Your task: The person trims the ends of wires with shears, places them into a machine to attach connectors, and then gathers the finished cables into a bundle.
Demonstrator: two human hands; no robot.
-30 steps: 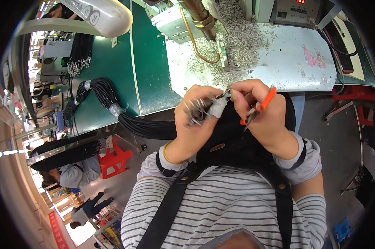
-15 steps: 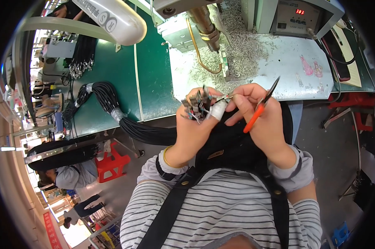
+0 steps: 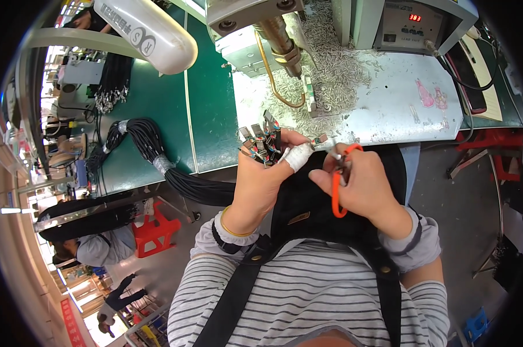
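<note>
While the left hand closes around a cluster of metal connectors, its white-wrapped thumb pinches one single connector, whose end juts toward the right. Just beside it, the right hand is curled around orange-handled cutters, one handle loop showing high and the other low; blur hides whether the jaws are apart. Good handling here likely means letting only that one end project, pinning it firmly so it cannot twist, and angling the tool's blades away from the thumb. The clustered ends, fanned out to the left, are probably best tucked well back so none snags. Both hands are in front of a black apron, near the edge of a pale metal plate strewn with small silvery pieces beneath a machine's nozzle. Farther left, a thick bundle of black cables lies across a green table
</note>
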